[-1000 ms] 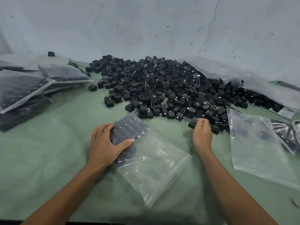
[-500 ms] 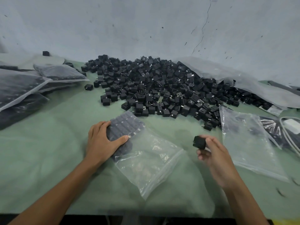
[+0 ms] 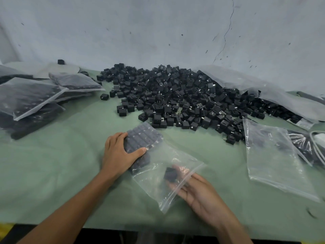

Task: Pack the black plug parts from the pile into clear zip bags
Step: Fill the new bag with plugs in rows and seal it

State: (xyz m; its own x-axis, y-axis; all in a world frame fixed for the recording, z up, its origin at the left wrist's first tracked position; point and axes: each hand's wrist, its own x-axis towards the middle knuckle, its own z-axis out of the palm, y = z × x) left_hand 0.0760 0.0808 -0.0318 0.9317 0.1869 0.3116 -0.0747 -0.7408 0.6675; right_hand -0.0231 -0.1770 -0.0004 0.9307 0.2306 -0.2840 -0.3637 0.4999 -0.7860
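Plug part [image 3: 170, 174] seemingly pinched by right hand [image 3: 197, 196] inside bag [image 3: 168, 154] mouth; left hand [image 3: 117, 154] flat.

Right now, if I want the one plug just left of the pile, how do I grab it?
Pinch the lone plug by its flat sides from above: it is a block sitting apart from the pile, so little crowds your fingers.

Right hand [image 3: 197, 192] took one plug part [image 3: 170, 174] from the pile's [image 3: 175, 95] near edge, pulled back toward the near side, and pushed it into the zip bag [image 3: 154, 191] mouth.
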